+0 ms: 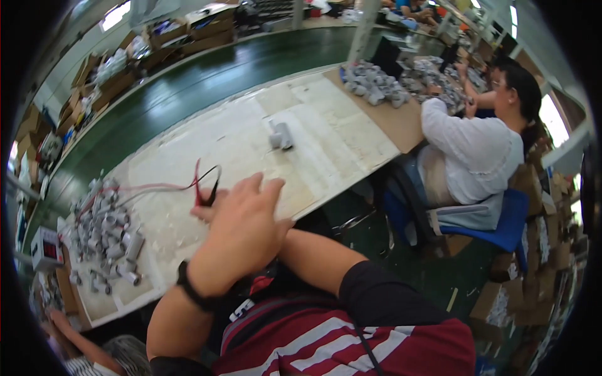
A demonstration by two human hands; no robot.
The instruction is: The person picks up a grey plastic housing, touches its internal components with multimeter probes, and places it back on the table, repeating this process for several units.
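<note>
My left hand [241, 222], with a black band at the wrist, reaches over the white tabletop [238, 131]. It is open, its fingers apart, and I see nothing in it. The right forearm [323, 257] crosses beneath it, so most of my right hand [204, 212] is hidden. Its visible fingertips are closed around red and black test leads [198, 193], whose wires run left across the table. Farther off, a grey T-shaped pipe fitting [282, 136] lies alone, touched by neither hand.
A heap of grey fittings [106, 229] covers the table's left end, beside a small box with a display [47, 249]. At the right a co-worker in white [473, 138] sits by another pile of fittings [376, 84]. Another person's arm [81, 341] shows at lower left.
</note>
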